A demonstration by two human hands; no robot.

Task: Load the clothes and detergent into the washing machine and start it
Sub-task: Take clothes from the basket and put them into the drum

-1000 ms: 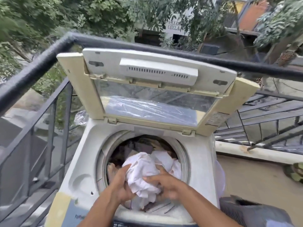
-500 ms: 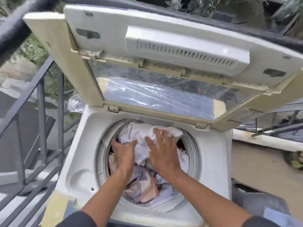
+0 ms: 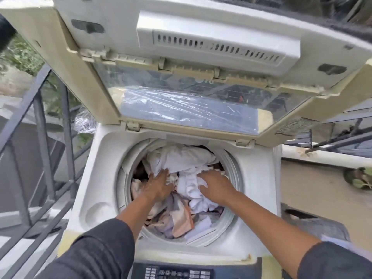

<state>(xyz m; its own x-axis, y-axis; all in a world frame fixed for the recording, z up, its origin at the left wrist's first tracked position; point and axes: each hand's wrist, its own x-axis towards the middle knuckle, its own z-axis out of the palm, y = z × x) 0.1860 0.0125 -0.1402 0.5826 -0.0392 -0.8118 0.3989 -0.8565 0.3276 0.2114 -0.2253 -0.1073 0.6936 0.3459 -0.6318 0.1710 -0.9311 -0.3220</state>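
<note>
Pressing flat with fingers spread, the left hand (image 3: 159,184) and right hand (image 3: 216,186) rest on the clothes (image 3: 181,158) heaped in the washing machine (image 3: 96,158) drum, a soft, light, yielding load probably best gripped by bunched folds.

Daylight falls on an outdoor balcony. A grey metal railing (image 3: 40,141) runs along the left, green foliage (image 3: 22,55) beyond it. A tan floor (image 3: 314,190) lies right.

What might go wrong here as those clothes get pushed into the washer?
The clothes are heaped up to the drum's rim, so cloth may hang over it and get caught. The raised lid leans above both hands and might drop on them.
</note>
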